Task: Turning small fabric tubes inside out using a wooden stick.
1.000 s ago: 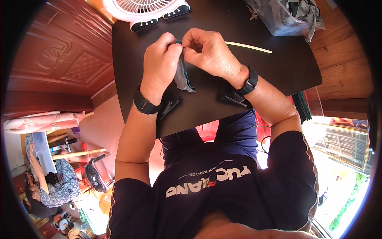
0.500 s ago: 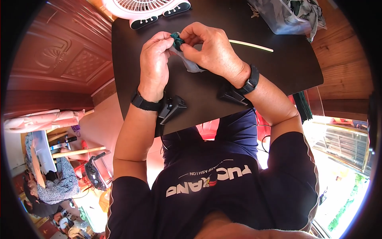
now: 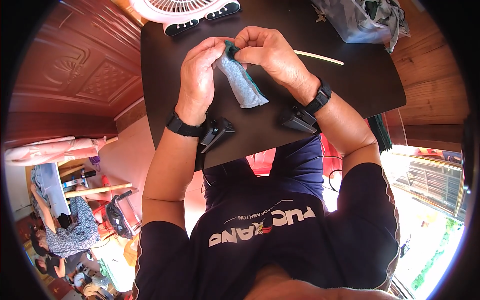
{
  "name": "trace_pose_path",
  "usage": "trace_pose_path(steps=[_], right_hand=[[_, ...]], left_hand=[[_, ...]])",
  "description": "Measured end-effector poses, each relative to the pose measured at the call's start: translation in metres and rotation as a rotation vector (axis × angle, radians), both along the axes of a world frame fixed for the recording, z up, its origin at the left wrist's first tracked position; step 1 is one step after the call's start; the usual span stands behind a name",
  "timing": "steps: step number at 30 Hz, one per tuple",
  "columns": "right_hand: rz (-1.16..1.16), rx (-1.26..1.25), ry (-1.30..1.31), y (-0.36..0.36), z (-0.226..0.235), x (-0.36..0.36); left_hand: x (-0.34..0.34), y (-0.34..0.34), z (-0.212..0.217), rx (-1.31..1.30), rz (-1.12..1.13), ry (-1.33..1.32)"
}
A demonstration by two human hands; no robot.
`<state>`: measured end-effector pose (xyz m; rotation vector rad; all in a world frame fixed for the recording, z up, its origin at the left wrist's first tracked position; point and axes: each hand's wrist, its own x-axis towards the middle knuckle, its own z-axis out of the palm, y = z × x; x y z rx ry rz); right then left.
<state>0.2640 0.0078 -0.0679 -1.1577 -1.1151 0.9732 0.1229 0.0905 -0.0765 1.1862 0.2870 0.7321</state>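
While pinched at its top, grey felt piece in left hand and right hand grips above black table.

The felt piece hangs between the left hand and the right hand, above the surface. Beyond the hands, at the surface's far edge, stands a fan. To the right of the right hand lies a thin stick, and farther right and beyond it, a plastic bag.
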Motion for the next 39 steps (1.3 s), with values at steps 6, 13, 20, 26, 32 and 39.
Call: trace_pose_path(steps=[6,13,20,26,32,39], right_hand=[[-0.132,0.049,-0.175,0.001,-0.002,0.001],[-0.055,0.02,-0.142,-0.002,0.0,-0.001],[-0.098,0.089,-0.245,-0.004,0.0,-0.008],[-0.237,0.275,-0.489,-0.004,0.0,-0.015],[-0.24,0.315,-0.556,-0.003,-0.003,-0.015],[0.031,0.044,0.033,0.003,-0.004,0.0]], left_hand=[[-0.001,0.005,0.003,0.505,0.143,0.228],[-0.006,0.022,0.004,0.537,-0.048,0.248],[-0.003,0.009,0.002,0.947,0.288,0.391],[0.002,0.006,-0.007,0.67,0.328,0.235],[0.002,0.005,-0.014,0.055,0.164,0.028],[-0.002,0.008,-0.013,-0.357,-0.055,-0.161]])
